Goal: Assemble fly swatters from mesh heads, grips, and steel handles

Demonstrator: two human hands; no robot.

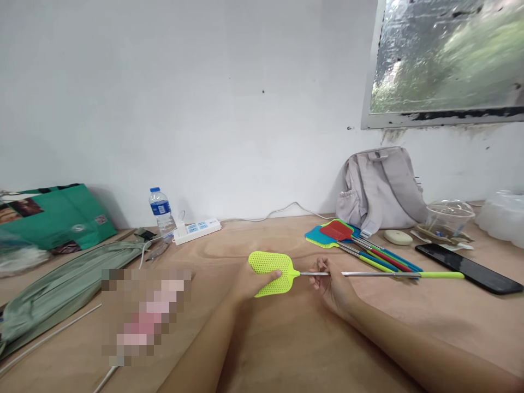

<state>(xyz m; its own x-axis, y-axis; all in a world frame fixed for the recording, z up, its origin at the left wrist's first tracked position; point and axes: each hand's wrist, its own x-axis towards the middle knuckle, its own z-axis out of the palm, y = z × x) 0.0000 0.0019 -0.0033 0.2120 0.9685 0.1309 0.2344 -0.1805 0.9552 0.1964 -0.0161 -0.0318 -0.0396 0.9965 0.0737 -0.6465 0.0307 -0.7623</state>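
A lime-green fly swatter (292,274) lies level across the middle of the view, above the wooden table. Its perforated head is at the left, and a thin metal rod runs right to a green handle. My left hand (249,283) is closed on the head, thumb on top and the other fingers hidden beneath. Around the rod, just right of the head, the fingers of my right hand (334,285) are curled. Behind the rod lies a pile of similar fly swatters (347,238) with blue, red and green heads, their handles pointing right.
A black phone (469,267) lies near the swatter's handle. Beyond are a white rounded case (398,237), a plastic cup (448,221) and a grey backpack (382,188). Leftward are a power strip (197,230), water bottle (161,210), grey-green bag (73,284), green bag (73,213) and blurred item (143,322).
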